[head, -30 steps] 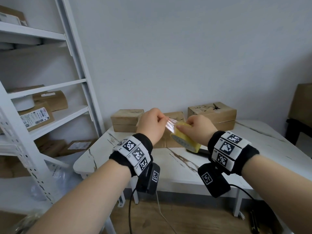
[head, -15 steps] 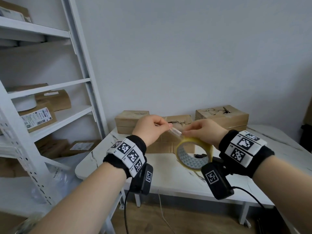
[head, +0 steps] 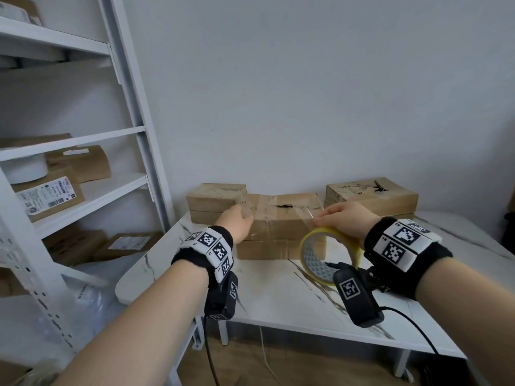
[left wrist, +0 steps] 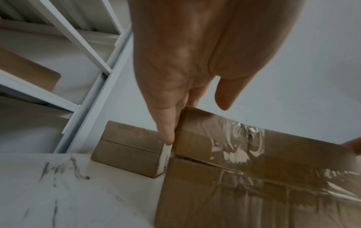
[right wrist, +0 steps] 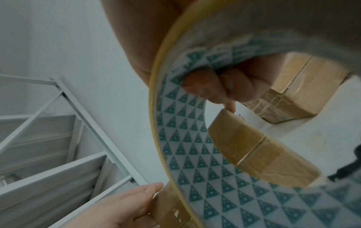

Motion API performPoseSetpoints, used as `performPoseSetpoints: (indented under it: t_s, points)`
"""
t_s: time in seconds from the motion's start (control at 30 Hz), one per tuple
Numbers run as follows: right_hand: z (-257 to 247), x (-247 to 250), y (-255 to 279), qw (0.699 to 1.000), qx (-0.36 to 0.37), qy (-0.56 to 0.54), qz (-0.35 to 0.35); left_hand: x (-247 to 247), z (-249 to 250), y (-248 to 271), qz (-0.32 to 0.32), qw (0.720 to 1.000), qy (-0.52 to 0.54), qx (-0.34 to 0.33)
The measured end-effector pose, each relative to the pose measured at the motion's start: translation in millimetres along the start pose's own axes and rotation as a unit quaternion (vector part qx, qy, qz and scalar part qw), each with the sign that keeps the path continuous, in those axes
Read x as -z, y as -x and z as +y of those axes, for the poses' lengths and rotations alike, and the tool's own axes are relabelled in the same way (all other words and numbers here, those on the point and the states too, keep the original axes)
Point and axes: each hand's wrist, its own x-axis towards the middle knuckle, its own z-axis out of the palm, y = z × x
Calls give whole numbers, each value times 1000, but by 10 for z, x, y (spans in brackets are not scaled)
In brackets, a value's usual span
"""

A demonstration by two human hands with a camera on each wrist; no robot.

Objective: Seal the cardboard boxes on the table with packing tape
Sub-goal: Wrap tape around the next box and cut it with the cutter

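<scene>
1. The middle box (head: 278, 218) is being taped: a clear strip (head: 281, 208) is seen stretched over its top, from the left hand (head: 237, 224) at the box's left end to the tape roll (head: 328, 253) held just off its right end.
2. The left grip is spread: straight fingers (left wrist: 168, 131) are laid flat against the top-left corner of the box, with nothing curled round. The start of the strip is judged to be pressed down there, though the tape end under the fingers cannot be made out.
3. The right hand (head: 345, 221) is closed on the roll: fingers are hooked through its patterned core in the right wrist view, and the thumb side lies over the outer rim.
4. Older tape is seen on the front of this box in the left wrist view, and a torn slot in the top is crossed by the new strip.
5. Progress is judged early. The strip is not yet cut or smoothed down.
6. A left box (head: 216, 201) sits beyond the left grip and a right box (head: 370, 197) beyond the right grip, both on the tabletop (head: 278, 296). Whether these are sealed cannot be told.
</scene>
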Motion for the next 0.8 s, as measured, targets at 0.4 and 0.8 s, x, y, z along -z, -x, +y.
performPoseSetpoints:
  t_s: [0.4,0.8]
  points:
    - [-32,-15,434,1000,9,0,1,168,-129,486,40,988,-147,1]
    - [-38,-157,775,999,21,30,6,-113,-53,847,23,932,-302,-197]
